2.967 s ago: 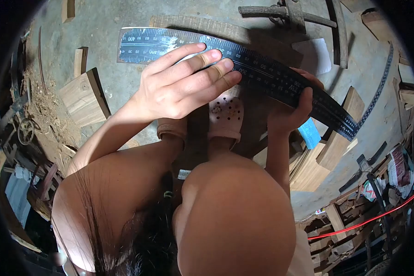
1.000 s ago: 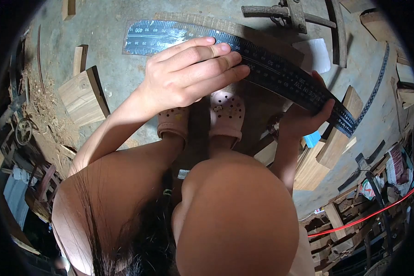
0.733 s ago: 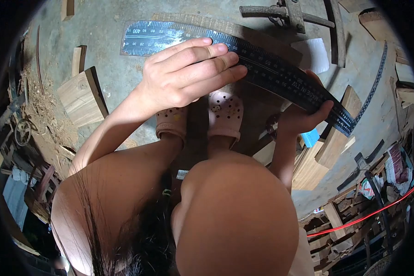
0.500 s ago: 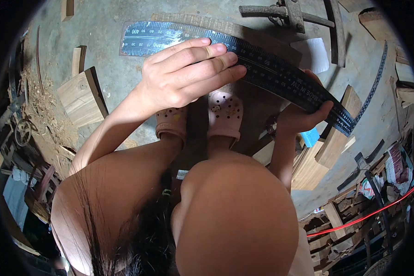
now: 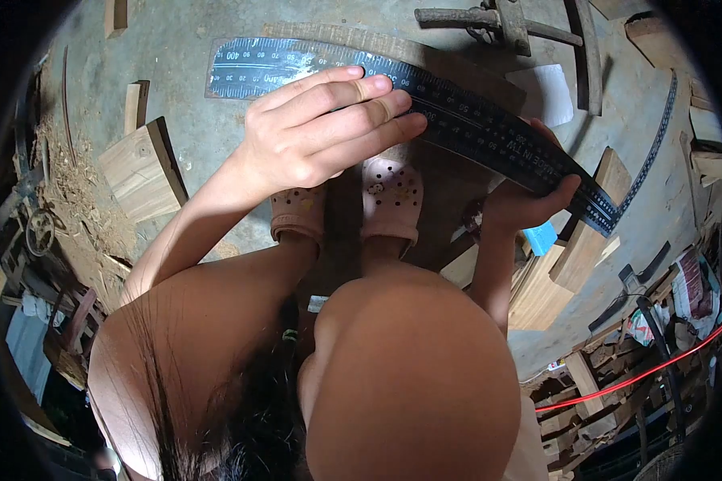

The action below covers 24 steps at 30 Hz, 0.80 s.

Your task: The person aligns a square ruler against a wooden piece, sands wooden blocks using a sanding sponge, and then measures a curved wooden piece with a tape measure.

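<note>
A black carpenter's square (image 5: 473, 132) with white scale marks spans the space in front of my knees, its narrow arm reaching up at the right. My left hand (image 5: 321, 128) lies across the long blade, fingers together on its face and thumb hidden. At the blade's right part, my right hand (image 5: 529, 204) grips it with the thumb on top and the fingers mostly hidden behind. A rough brown board (image 5: 353, 38) shows along the blade's far edge.
Pink clogs (image 5: 393, 196) are on the feet below the blade. Wood blocks (image 5: 140, 172) lie left, with more wood pieces (image 5: 537, 297) and a blue object (image 5: 541, 239) right. A white sheet (image 5: 549, 92), a wooden-framed tool (image 5: 513, 24) and a red cable (image 5: 618, 389) also show.
The square and both hands stay almost in place. My left hand and the blade's left end have shifted very slightly left.
</note>
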### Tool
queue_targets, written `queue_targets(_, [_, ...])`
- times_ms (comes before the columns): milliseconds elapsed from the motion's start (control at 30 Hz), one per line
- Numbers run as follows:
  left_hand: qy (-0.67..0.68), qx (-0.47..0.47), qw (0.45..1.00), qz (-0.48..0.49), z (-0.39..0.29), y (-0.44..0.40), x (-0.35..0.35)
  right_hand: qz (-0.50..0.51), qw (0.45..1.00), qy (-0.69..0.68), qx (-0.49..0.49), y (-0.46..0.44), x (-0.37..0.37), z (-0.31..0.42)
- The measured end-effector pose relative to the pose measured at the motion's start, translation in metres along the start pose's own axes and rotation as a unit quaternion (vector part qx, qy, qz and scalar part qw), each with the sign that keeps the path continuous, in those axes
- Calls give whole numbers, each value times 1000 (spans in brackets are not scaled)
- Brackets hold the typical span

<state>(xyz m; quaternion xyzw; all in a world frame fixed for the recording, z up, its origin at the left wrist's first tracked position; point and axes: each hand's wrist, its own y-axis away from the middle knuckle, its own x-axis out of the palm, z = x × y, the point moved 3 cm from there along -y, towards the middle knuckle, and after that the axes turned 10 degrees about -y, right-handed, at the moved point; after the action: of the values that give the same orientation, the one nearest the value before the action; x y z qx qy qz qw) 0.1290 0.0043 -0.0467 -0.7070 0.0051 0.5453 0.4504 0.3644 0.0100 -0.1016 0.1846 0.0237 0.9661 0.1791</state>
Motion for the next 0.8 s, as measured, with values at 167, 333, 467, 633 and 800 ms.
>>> queue_targets(167, [1,-3,1000,1,0,0,-1,4,1000,2,0,0,0,1])
queue_targets(333, [0,-2,1000,-3,0,1,0,0,1000,-7,-1,0,0,0])
queue_targets(467, [-1,-5,1000,0,0,0,0,-3,999,39,5,-1,2,1])
queue_targets(633, [-3,-2,1000,5,0,-1,-1,-10,1000,5,17,1,1,0])
queue_targets(800, [-21,10,999,27,1,-2,-3,-65,996,-46,47,1,13,8])
